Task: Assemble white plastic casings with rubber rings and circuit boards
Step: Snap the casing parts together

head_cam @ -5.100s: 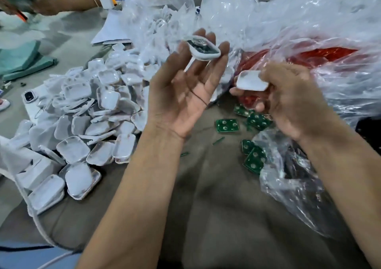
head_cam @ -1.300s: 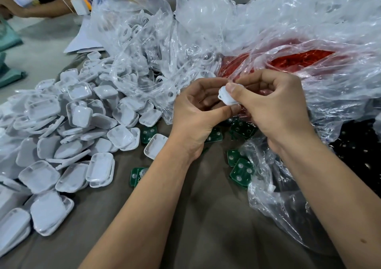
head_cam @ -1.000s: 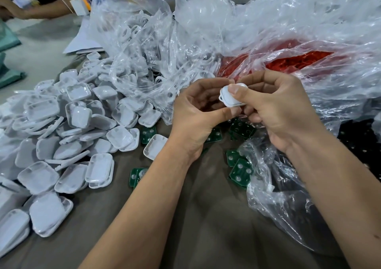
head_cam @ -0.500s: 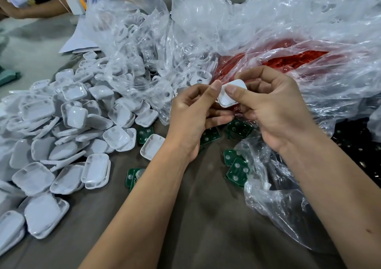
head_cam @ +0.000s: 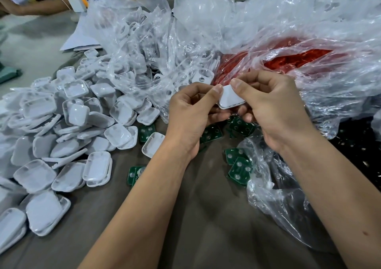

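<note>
We are pinching a white casing (head_cam: 230, 97) between left hand (head_cam: 192, 111) and right hand (head_cam: 274, 105).
Light, stiff, slick: we are gripping its edges.

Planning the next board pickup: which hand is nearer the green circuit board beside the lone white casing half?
Left. The left hand is just right of that circuit board; the right hand is farther right, beyond the left hand.

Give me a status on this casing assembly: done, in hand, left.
Done: a heap of white casings lies at left, though whether they are finished units cannot be told. In hand: the left hand and right hand pinch one white casing between them. Left: loose green circuit boards on the table, a bag of white parts and a bag of red parts remain.
</note>
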A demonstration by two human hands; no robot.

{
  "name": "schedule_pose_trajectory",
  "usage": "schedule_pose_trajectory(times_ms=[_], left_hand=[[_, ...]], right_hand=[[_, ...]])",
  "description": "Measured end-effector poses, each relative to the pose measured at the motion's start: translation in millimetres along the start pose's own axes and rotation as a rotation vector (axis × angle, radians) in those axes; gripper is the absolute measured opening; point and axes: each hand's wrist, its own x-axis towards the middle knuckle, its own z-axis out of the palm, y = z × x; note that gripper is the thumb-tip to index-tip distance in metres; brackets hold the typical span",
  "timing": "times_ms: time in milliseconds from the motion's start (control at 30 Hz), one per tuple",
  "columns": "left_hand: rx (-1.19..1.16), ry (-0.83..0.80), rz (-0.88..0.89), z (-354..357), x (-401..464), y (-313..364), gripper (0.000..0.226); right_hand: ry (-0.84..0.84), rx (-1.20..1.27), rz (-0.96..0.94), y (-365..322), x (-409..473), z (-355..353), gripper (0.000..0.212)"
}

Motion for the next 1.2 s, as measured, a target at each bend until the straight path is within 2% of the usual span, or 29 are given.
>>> schedule_pose_trajectory(times_ms=[233, 733, 967, 1033, 1200], left_hand=[[-0.010, 0.010, -0.011, 0.3, -1.7, 1.6, 0.019], [-0.013, -0.030, 0.035, -0.9, -3.6, 2.2, 0.013], [-0.065, 0.034, -0.026, 1.5, -0.2, -0.5, 0.004], [-0.081, 0.040, -0.030, 1.0, 0.8, -0.4, 0.009], [-0.123, 0.064, -0.040, -0.6, 2.8, 0.5, 0.013]], right_hand=[[0.002, -0.002, 0.004, -0.7, 0.9, -0.2, 0.009], [-0.077, 0.149, 0.109, -5.7, -0.1, -4.6, 0.003], [-0.050, 0.120, 0.013, 1.8, 1.4, -2.8, 0.011], [-0.101, 0.135, 0.000, 1.3, 2.6, -5.1, 0.011], [-0.217, 0.089, -0.023, -2.0, 5.0, -11.7, 0.029]])
